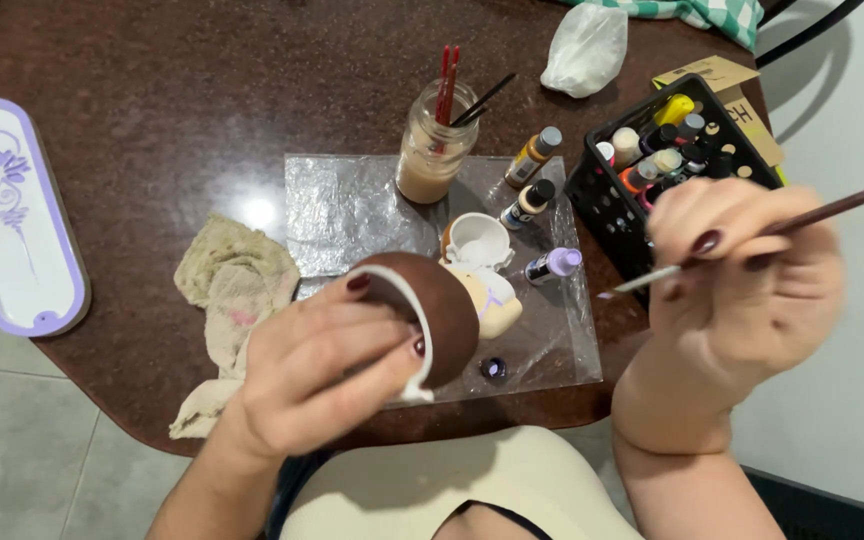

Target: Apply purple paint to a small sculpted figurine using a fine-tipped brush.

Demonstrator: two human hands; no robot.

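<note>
Two hands busy: left hand (327, 365) grips brown cup (432, 318); right hand (742, 275) pinches brush (752, 235), bristles pointing left.

Worktop (182, 90): dark brown, glossy | plastic sheet (352, 210) beyond left hand (317, 375) | beige rag (232, 290) left of it | black crate (602, 195) beyond right hand (742, 285) | purple-rimmed tray (12, 215) far left.

A dark reddish-brown polished stone bench (182, 90) with a rounded edge fills most of the view — a bright lamp glare sits on its glossy top. Below it lies a pale grey tiled floor (22, 440); a plain white wall (852, 380) stands at right.
</note>
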